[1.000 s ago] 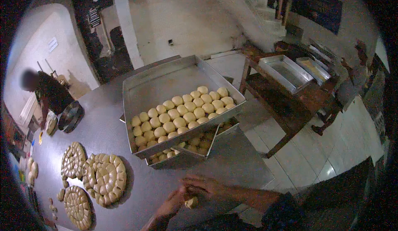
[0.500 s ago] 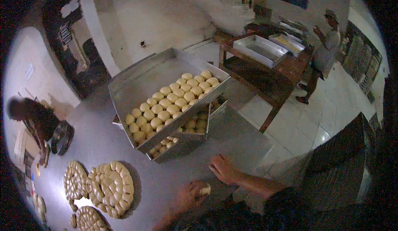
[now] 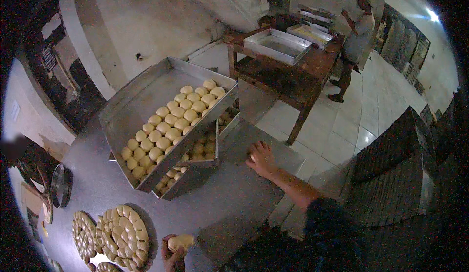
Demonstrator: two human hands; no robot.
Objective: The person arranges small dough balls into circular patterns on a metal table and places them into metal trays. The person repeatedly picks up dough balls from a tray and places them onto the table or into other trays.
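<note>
My left hand (image 3: 172, 256) is closed round a soft piece of pale dough (image 3: 181, 241), low over the near part of the metal table, and the dough sticks out past the fingers. Farther right, my right hand (image 3: 262, 160) is cupped down on the tabletop (image 3: 229, 194). A bit of a small dough ball (image 3: 252, 158) shows at its fingers; the rest is hidden under the hand. Beyond my hands stands a deep metal tray (image 3: 137, 91), tilted on other trays, with rows of round dough balls (image 3: 164, 129) along its near side.
Coiled rounds of cut dough pieces (image 3: 122, 238) lie at the left near edge. A person (image 3: 29, 167) leans over the table's left end beside a round pan (image 3: 60, 186). Past the right edge stand a wooden table (image 3: 273, 79) with trays, another person (image 3: 359, 42), and dark ridged stacks (image 3: 391, 164).
The view has shifted, moving the scene left and partly up. My left hand has moved left, away from my body, with its dough. My right hand has reached farther out over the tabletop.
</note>
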